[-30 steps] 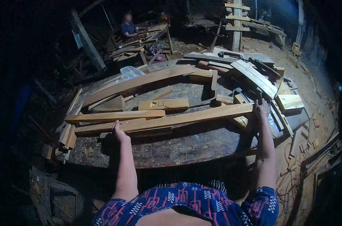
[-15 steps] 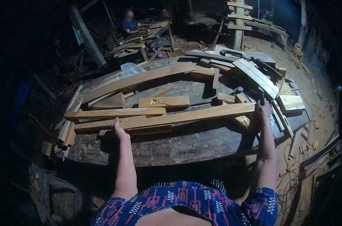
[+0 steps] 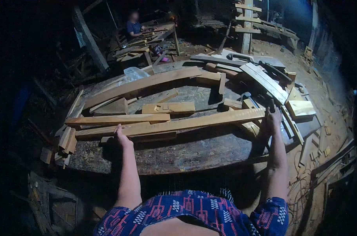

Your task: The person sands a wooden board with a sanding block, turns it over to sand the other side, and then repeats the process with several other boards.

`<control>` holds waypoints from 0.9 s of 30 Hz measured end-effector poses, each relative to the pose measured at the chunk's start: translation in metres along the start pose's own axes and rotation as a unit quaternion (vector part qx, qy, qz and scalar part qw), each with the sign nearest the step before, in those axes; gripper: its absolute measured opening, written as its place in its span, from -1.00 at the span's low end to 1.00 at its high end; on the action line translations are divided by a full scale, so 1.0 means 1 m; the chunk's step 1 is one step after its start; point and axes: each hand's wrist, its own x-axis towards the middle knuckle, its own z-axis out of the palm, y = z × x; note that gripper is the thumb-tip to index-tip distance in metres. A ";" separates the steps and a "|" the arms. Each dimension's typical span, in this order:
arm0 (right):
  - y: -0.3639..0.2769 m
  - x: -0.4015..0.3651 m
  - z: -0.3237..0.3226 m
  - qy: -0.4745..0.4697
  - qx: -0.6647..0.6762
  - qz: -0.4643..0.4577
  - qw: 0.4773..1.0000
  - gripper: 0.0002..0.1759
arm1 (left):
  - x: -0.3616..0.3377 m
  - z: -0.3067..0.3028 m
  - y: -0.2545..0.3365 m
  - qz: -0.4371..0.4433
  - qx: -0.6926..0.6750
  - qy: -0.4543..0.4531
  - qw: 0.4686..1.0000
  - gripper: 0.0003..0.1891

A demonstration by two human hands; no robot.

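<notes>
Standing at a dark, worn round wooden table (image 3: pixel 194 153) strewn with offcuts, both arms out.

Left hand (image 3: pixel 121 135) on the near edge of a long pale wooden plank (image 3: pixel 194 122), close to its left end. Thumb up, fingers over the top face. Too dim to tell whether clamped on or merely resting.

Right hand (image 3: pixel 273 118) at the plank's right end. Fingers spread upward against the end, not clenched round it.

Plank itself flat on the table, running left to right across the middle, right end reaching the table's right side.

Against the second before: next to no movement. Same hand placements, same lie of the plank, only a small shift of the view. No sign of lift or slide. By the look of it, steadied at both ends rather than carried.

Around it:
- shorter pale plank (image 3: pixel 119 118) just behind, close against it at the left
- notched tan wooden block (image 3: pixel 168 107) behind that
- long curved board (image 3: pixel 143 84) further back
- crumpled clear plastic bag (image 3: pixel 133 72) at the curved board's far side
- pale square wood block (image 3: pixel 300 107) and stack of grey boards (image 3: pixel 265 80) beyond the right hand

Seated person in blue (image 3: pixel 135 26) well apart at the back, among more timber.
</notes>
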 end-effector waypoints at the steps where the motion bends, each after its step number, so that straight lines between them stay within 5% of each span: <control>1: 0.009 0.005 0.017 0.014 -0.025 -0.001 1.000 -0.43 | 0.003 -0.004 -0.003 -0.002 0.001 -0.002 1.000 -0.83; 3: 0.036 0.019 0.051 0.047 -0.087 -0.090 0.991 -0.39 | 0.013 -0.008 -0.013 0.014 -0.008 -0.014 1.000 -0.84; 5: 0.020 0.003 0.032 -0.068 0.052 -0.053 0.995 -0.29 | 0.008 -0.003 -0.007 0.028 0.014 -0.008 0.999 -0.83; 6: 0.010 -0.010 0.032 -0.044 0.062 -0.092 0.993 -0.19 | 0.005 -0.002 -0.005 0.043 0.040 0.000 0.998 -0.83; 9: -0.002 -0.032 0.030 -0.053 0.060 -0.208 0.975 -0.22 | 0.020 -0.012 -0.021 0.035 0.007 -0.005 0.999 -0.82; 12: -0.016 -0.037 -0.009 -0.006 0.168 -0.205 0.964 -0.28 | 0.022 -0.013 -0.019 0.000 0.026 -0.008 1.000 -0.81; 15: -0.005 -0.013 -0.011 -0.025 0.058 -0.002 0.998 -0.34 | 0.036 -0.025 -0.030 0.047 0.034 -0.063 0.996 -0.81; 19: -0.003 -0.007 -0.003 -0.017 0.025 0.046 0.999 -0.34 | 0.011 -0.011 -0.012 0.040 0.019 -0.017 0.999 -0.79; 21: 0.021 0.001 0.032 -0.002 -0.098 -0.040 0.994 -0.35 | 0.022 -0.016 -0.019 0.018 -0.006 -0.045 0.999 -0.75; 23: -0.010 -0.025 0.009 -0.020 0.000 -0.025 0.999 -0.33 | 0.034 -0.020 -0.026 0.021 0.002 -0.035 0.999 -0.73; 25: 0.000 -0.033 0.026 -0.024 0.110 -0.186 0.976 -0.30 | 0.032 -0.021 -0.028 0.023 0.015 -0.025 0.999 -0.71; 27: -0.020 -0.051 0.028 -0.057 0.051 -0.222 0.972 -0.30 | 0.018 -0.012 -0.016 -0.007 0.012 -0.002 1.000 -0.70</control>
